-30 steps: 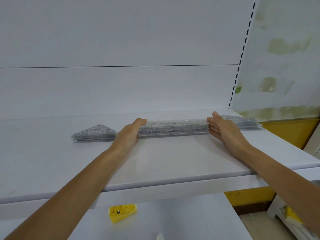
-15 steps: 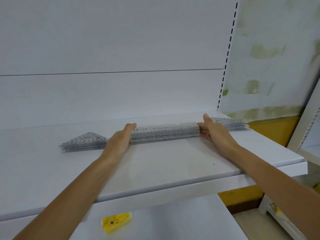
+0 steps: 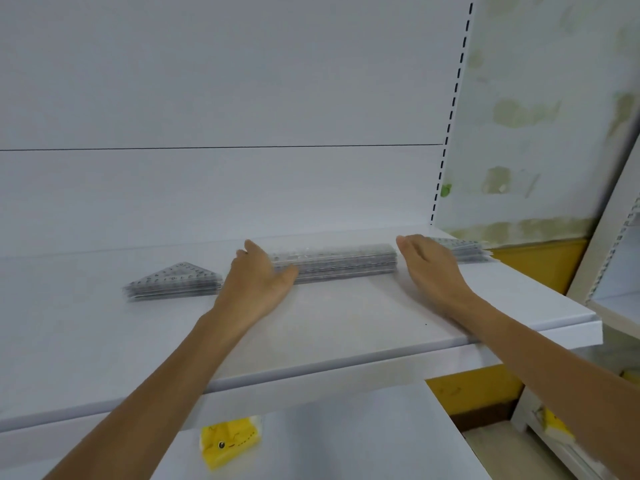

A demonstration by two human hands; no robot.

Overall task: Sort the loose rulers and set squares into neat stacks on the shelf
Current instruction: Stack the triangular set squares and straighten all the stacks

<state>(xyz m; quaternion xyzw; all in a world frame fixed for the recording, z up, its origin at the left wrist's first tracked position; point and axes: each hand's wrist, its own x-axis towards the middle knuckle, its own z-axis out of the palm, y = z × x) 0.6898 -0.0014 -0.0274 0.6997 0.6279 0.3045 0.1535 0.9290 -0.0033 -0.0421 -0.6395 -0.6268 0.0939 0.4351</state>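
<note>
Rulers [image 3: 339, 259] lie stacked near the back edge of the shelf [image 3: 346, 323], between the hands. The left hand [image 3: 256, 275] spreads over the stack's left end, thumb along its front, apparently pressing, not clasping. The right hand [image 3: 429, 268], fingers straight, stands flat against the right end. Outside them lie a left set-square pile [image 3: 175, 280] and a right set-square pile [image 3: 464, 249].

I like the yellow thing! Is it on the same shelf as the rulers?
No, the yellow packet lies on the lower shelf, below the shelf that bears the stack of rulers.
</note>
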